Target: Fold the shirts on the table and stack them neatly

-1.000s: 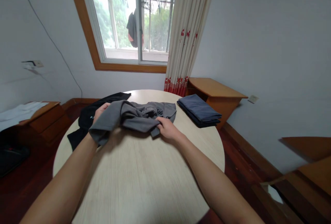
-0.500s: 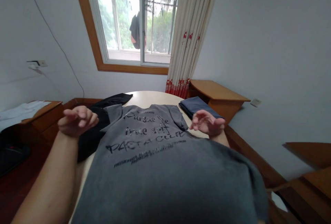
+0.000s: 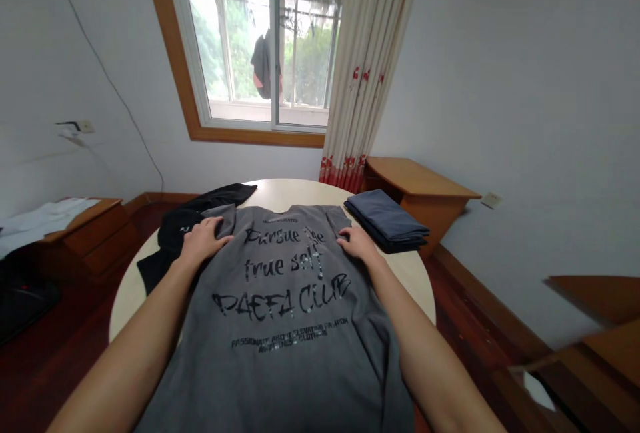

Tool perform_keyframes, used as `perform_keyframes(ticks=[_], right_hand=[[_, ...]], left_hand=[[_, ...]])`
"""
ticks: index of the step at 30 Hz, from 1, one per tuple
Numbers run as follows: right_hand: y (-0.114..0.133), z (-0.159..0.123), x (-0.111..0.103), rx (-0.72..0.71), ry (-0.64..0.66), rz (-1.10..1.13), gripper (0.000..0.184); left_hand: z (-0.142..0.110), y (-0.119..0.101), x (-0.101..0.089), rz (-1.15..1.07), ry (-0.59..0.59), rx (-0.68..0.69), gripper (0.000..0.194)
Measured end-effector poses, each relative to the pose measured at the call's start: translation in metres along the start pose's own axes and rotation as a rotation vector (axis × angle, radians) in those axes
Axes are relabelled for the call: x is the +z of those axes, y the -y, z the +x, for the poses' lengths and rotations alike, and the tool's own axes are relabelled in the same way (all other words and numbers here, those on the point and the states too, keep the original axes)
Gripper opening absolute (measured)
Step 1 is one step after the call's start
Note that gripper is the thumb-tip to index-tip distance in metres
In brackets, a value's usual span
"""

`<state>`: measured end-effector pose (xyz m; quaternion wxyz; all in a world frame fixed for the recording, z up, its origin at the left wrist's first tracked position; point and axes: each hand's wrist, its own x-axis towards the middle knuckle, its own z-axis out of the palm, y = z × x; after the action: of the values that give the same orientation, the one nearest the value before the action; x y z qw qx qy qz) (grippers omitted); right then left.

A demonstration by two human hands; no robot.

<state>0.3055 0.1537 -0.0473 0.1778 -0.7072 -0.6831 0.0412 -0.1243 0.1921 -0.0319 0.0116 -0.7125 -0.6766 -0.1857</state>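
Note:
A dark grey T-shirt lies spread on a round table, its black lettering facing up and its neckline at the far side. Its lower part reaches over the near edge towards me. My left hand rests on the shirt beside the left sleeve, thumb apart from the fingers. On the opposite side, my right hand touches the cloth near the right sleeve with its fingers stretched out. Neither hand visibly grips the fabric.
Black clothing lies loosely at the table's left. A folded stack of dark blue and black clothes sits at the right of the pale round table. Beyond stand a wooden desk, a curtain and a window.
Both hands have come down from above the shirt onto its sides near the sleeves. The shirt's near part, billowing to the right before, now hangs lower and narrower.

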Motion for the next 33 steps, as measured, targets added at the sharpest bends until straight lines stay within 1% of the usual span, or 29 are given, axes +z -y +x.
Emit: perform_keyframes(ticks=[1,3,4,5,6,7,9,10,11,12,13,15,16,17,18,19,20,23,25,27,29,31,33], right_hand=[[0.001,0.000,-0.001,0.018,-0.005,0.000,0.029],[0.003,0.001,-0.005,0.044,-0.069,0.027,0.026],[0.004,0.001,-0.008,0.049,-0.138,0.053,0.027],[0.004,0.001,-0.013,0.047,-0.231,0.085,0.030],[0.003,0.000,-0.018,0.038,-0.344,0.119,0.032],[0.001,0.000,-0.024,0.027,-0.470,0.152,0.035],[-0.010,-0.002,-0.036,0.031,-0.704,0.193,0.040],[-0.017,-0.003,-0.042,0.061,-0.792,0.195,0.043],[-0.025,-0.004,-0.046,0.114,-0.853,0.187,0.045],[-0.032,-0.006,-0.049,0.184,-0.887,0.170,0.048],[-0.038,-0.007,-0.051,0.260,-0.897,0.149,0.051],[-0.045,-0.009,-0.052,0.372,-0.872,0.102,0.059],[-0.045,-0.010,-0.051,0.385,-0.847,0.081,0.061],[-0.042,-0.010,-0.050,0.363,-0.814,0.067,0.061],[-0.037,-0.009,-0.049,0.308,-0.770,0.061,0.059],[-0.030,-0.009,-0.046,0.234,-0.715,0.063,0.056],[-0.022,-0.008,-0.043,0.150,-0.646,0.072,0.053],[0.004,-0.006,-0.027,-0.117,-0.369,0.102,0.043],[0.016,-0.005,-0.012,-0.240,-0.179,0.099,0.042],[0.021,-0.005,0.001,-0.274,-0.006,0.080,0.046],[0.020,-0.005,0.010,-0.244,0.140,0.067,0.054],[0.017,-0.005,0.013,-0.211,0.241,0.069,0.063],[0.014,-0.005,0.011,-0.188,0.287,0.073,0.070]], left_hand=[[0.001,0.000,0.001,-0.006,0.038,-0.026,0.069],[0.002,-0.002,0.001,-0.055,0.098,-0.053,0.059],[0.003,-0.003,-0.001,-0.096,0.095,-0.053,0.051],[0.004,-0.003,-0.003,-0.149,0.052,-0.052,0.043],[0.005,-0.002,-0.007,-0.213,-0.031,-0.054,0.037],[0.006,0.002,-0.013,-0.285,-0.156,-0.065,0.033],[0.004,0.014,-0.027,-0.429,-0.465,-0.115,0.029],[0.001,0.022,-0.035,-0.501,-0.607,-0.139,0.028],[-0.003,0.030,-0.043,-0.563,-0.726,-0.155,0.027],[-0.007,0.037,-0.050,-0.601,-0.824,-0.165,0.026],[-0.011,0.042,-0.057,-0.613,-0.897,-0.172,0.026],[-0.018,0.045,-0.067,-0.555,-1.015,-0.213,0.027],[-0.020,0.042,-0.069,-0.491,-1.053,-0.238,0.026],[-0.020,0.036,-0.069,-0.423,-1.046,-0.234,0.025],[-0.019,0.029,-0.068,-0.372,-1.006,-0.205,0.023],[-0.017,0.021,-0.064,-0.338,-0.928,-0.151,0.022],[-0.014,0.012,-0.058,-0.318,-0.819,-0.080,0.024],[-0.006,-0.010,-0.031,-0.306,-0.414,0.149,0.034],[-0.004,-0.019,-0.009,-0.258,-0.168,0.290,0.040],[-0.004,-0.024,0.011,-0.180,0.040,0.390,0.052],[-0.006,-0.027,0.025,-0.098,0.215,0.428,0.066],[-0.008,-0.030,0.033,-0.038,0.350,0.424,0.075],[-0.011,-0.032,0.035,0.009,0.429,0.409,0.079]])
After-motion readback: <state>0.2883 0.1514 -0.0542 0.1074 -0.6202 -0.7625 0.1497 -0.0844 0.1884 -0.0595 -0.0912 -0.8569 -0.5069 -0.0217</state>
